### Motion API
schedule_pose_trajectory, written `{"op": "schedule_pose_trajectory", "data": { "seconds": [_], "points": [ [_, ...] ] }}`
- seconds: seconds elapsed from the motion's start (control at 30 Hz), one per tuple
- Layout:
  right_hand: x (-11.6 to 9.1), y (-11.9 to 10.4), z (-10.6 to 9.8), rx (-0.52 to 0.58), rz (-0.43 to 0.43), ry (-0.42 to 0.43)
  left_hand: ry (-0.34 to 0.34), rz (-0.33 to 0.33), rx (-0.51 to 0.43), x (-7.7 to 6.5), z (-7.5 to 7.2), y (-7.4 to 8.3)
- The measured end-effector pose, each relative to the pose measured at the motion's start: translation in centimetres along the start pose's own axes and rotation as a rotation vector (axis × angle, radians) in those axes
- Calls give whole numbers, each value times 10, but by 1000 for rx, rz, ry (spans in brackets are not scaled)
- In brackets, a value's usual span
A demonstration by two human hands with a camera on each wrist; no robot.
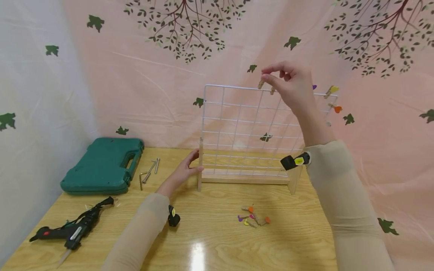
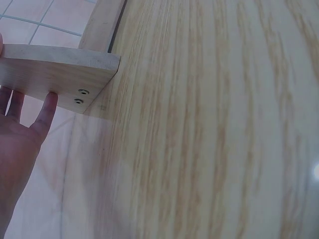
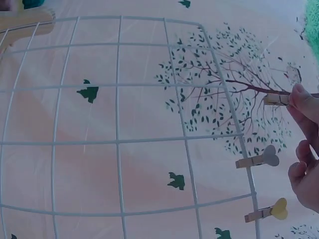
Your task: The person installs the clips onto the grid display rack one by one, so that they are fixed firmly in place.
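Observation:
My right hand point(image 1: 288, 81) pinches a small wooden clothespin point(image 3: 276, 99) between thumb and finger, close above the top wire of a white wire grid point(image 1: 231, 103). In the right wrist view it shows beside the grid's edge; its far end is hidden by my fingertips. Clothespins with a pale heart point(image 3: 270, 156) and a yellow heart point(image 3: 279, 209) are clipped along that wire. My left hand point(image 1: 181, 173) grips the left upright point(image 2: 60, 72) of the grid's wooden stand, with fingers on its outer face and thumb over the edge.
Several heart clothespins point(image 1: 254, 219) lie loose before the stand. On the left are a green case point(image 1: 98, 165), hex keys and bolts point(image 1: 149, 173), and a black glue gun point(image 1: 78, 226). An orange-heart clothespin point(image 1: 337, 109) hangs at the grid's right side. A printed cloth hangs behind.

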State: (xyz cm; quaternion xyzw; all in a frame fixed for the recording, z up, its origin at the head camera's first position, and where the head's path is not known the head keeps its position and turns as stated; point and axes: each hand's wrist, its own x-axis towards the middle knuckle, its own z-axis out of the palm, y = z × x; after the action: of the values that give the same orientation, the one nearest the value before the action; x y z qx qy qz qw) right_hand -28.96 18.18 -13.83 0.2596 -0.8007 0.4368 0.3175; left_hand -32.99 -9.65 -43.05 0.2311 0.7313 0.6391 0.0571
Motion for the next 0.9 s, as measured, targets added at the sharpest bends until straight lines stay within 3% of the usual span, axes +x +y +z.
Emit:
{"op": "schedule_pose_trajectory", "data": {
  "seconds": [0.17, 0.33, 0.5, 0.73, 0.9],
  "points": [
    [12, 17, 4, -44, 108, 39, -7, 7, 1, -1, 0, -1],
    [19, 29, 9, -119, 147, 72, -4, -3, 8, -1, -1, -1],
    [22, 31, 12, -159, 144, 87, -1, -2, 10, 0, 0, 0],
    [19, 35, 20, -259, 46, 74, 2, 1, 7, 0, 0, 1],
    [17, 38, 21, -286, 24, 70, 8, -12, 20, -1, 1, 2]
  ]
}}
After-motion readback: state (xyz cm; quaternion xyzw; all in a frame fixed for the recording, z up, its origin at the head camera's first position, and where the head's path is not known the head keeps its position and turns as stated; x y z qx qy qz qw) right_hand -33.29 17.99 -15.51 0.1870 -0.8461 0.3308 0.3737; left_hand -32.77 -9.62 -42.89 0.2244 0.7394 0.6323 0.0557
